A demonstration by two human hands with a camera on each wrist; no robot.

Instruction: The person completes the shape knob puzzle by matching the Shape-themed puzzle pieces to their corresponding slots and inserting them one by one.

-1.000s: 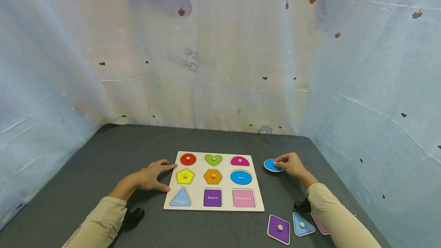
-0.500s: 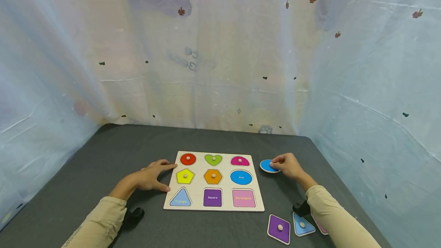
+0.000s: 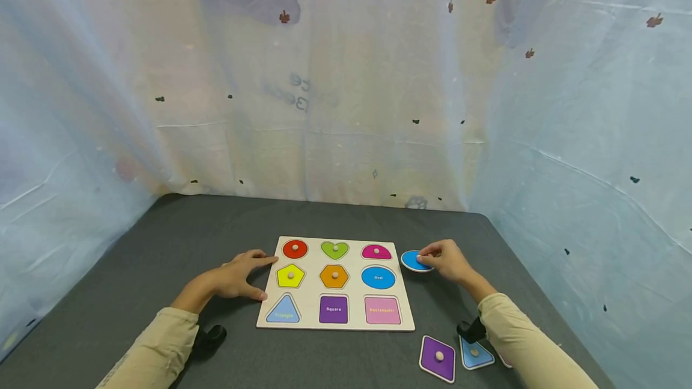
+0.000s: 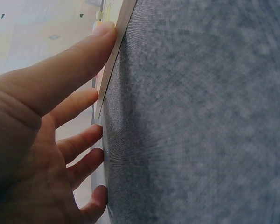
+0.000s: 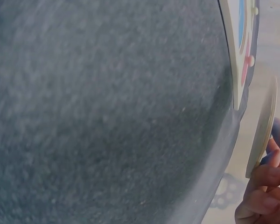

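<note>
Beside the right edge of the wooden puzzle board (image 3: pixel 354 260), my right hand (image 3: pixel 451 261) pinches a blue oval puzzle piece (image 3: pixel 412 260). The right wrist view shows that oval piece (image 5: pixel 263 130) edge-on, raised off the table. My left hand (image 3: pixel 238 277) rests at the board's left edge with fingers spread, the thumb (image 4: pixel 105 30) and index fingertip touching the rim. A blue oval recess (image 3: pixel 378 278) marked "Oval" lies bare on the board, as do the triangle, square and rectangle recesses. Knobbed pieces sit in the other recesses.
A purple square piece (image 3: pixel 438 359) and a blue triangle piece (image 3: pixel 476 354) lie on the grey table (image 3: pixel 324 362) near the right forearm. A pink piece (image 3: pixel 505 362) is mostly hidden under the sleeve. Printed curtains (image 3: pixel 346 77) surround the table.
My right hand has moved left with the blue oval piece, bringing it close to the board's right edge. The left hand and the board have stayed in place.
</note>
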